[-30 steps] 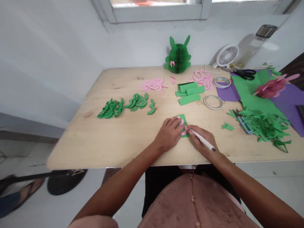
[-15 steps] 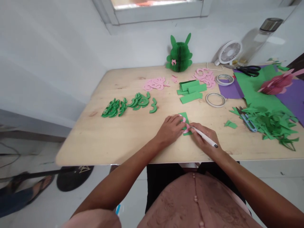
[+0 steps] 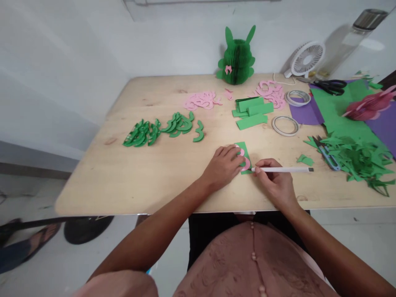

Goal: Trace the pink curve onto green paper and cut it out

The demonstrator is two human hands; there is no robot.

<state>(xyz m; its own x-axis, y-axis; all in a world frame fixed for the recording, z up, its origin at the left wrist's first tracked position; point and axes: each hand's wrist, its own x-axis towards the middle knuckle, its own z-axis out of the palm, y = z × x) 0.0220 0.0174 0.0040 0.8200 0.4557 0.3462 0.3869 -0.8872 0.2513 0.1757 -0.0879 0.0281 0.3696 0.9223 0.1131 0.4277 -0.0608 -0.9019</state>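
Observation:
My left hand (image 3: 223, 165) lies with its fingers outstretched over a pink paper cutout (image 3: 246, 164), pressing it onto a green paper piece (image 3: 243, 147). The fingers hide part of both. In my right hand (image 3: 276, 183), a white pen (image 3: 287, 169) is pinched near its tip, its dark-ended barrel pointing right. The pen's tip meets the green paper beside the cutout's lower right edge. Behind my hands is a stack of folded green paper strips (image 3: 252, 120). A single wavy green cutout (image 3: 199, 132) lies to the left.
Green cutouts (image 3: 140, 134) and pink cutouts (image 3: 201, 100) lie in piles. A green honeycomb paper figure (image 3: 237, 62) stands by the wall. Tape rolls (image 3: 285, 126), blue-handled scissors (image 3: 329, 156), green scraps (image 3: 359, 159), black scissors (image 3: 331, 85) and a white fan (image 3: 306, 60) occupy the right.
The pen has swung from slanting down toward me to lying nearly level, pointing right. My right hand has turned with it. The left hand stays on the cutout; the view has tilted down.

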